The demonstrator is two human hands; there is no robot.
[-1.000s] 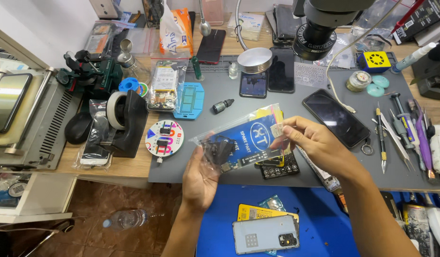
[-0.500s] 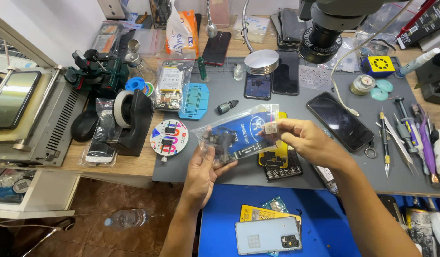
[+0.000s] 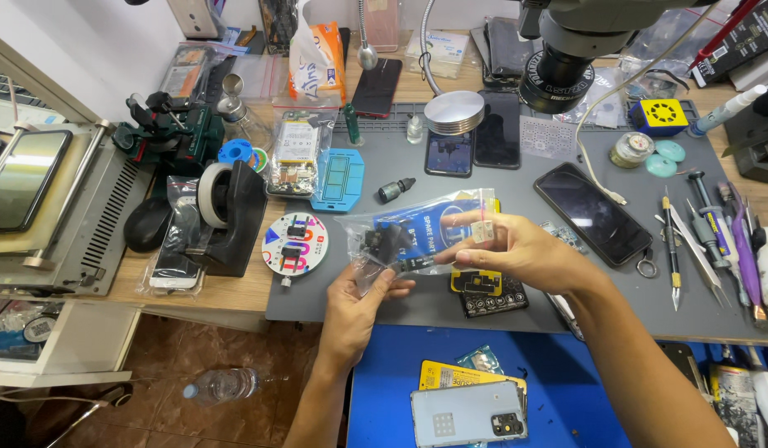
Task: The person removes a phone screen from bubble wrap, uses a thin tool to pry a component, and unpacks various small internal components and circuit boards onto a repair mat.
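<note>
While the left hand (image 3: 363,303) pinched its lower left corner, the clear parts bag (image 3: 421,228) lay lengthwise left to right, its sealed end gripped by the right hand (image 3: 516,249); it had dropped nearer the grey mat (image 3: 384,303) on the cluttered wooden bench (image 3: 226,290).

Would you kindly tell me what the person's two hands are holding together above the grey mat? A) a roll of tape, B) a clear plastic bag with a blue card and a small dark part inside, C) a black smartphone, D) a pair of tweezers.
B: the left hand and right hand both grip the clear plastic bag, its blue card and dark part showing through, above the grey mat.
</note>
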